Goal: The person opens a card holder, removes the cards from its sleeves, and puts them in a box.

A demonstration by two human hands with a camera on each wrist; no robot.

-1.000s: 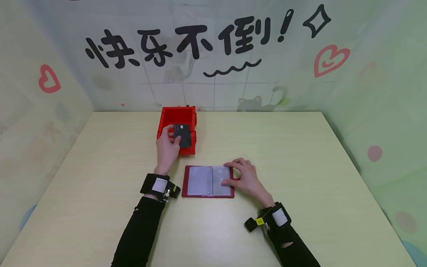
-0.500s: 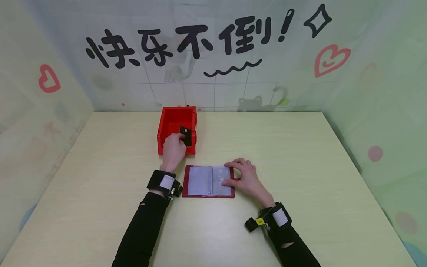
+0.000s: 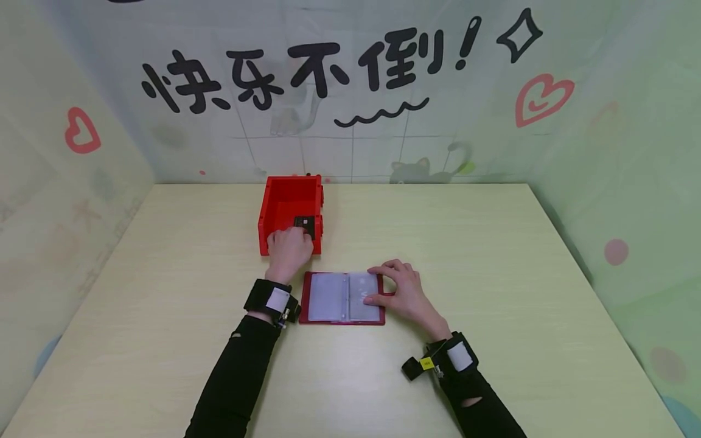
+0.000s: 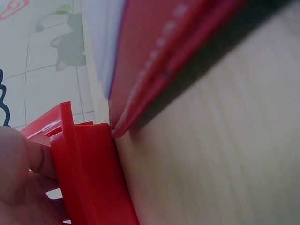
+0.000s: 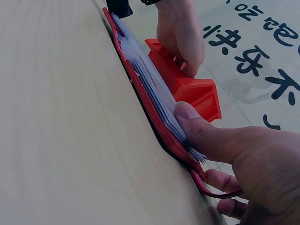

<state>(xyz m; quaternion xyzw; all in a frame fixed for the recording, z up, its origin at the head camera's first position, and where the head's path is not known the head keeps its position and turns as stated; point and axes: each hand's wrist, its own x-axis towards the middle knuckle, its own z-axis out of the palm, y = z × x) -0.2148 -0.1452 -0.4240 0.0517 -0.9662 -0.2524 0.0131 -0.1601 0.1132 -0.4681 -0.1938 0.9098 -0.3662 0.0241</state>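
Observation:
A small open card holder (image 3: 327,297) with a dark red cover and clear sleeves lies on the table. My right hand (image 3: 406,295) grips its right side, thumb (image 5: 199,126) on the sleeves and other fingers around the edge by the strap (image 5: 213,193). My left hand (image 3: 288,248) reaches over the near wall of a red bin (image 3: 287,198), fingers bent down inside. A dark card (image 3: 304,224) shows just past its knuckles, in the bin's right part. The left fingertips are hidden in the head view, and I cannot tell whether they pinch the card.
The pale wooden table (image 3: 482,243) carries the bin near its back edge, with the card holder in front of it. A printed backdrop (image 3: 317,146) stands behind, and patterned side panels (image 3: 619,213) flank the table.
My left hand has gone from holding a dark card above the bin to reaching down inside it, shifting nearer and slightly right. My right hand stays on the card holder.

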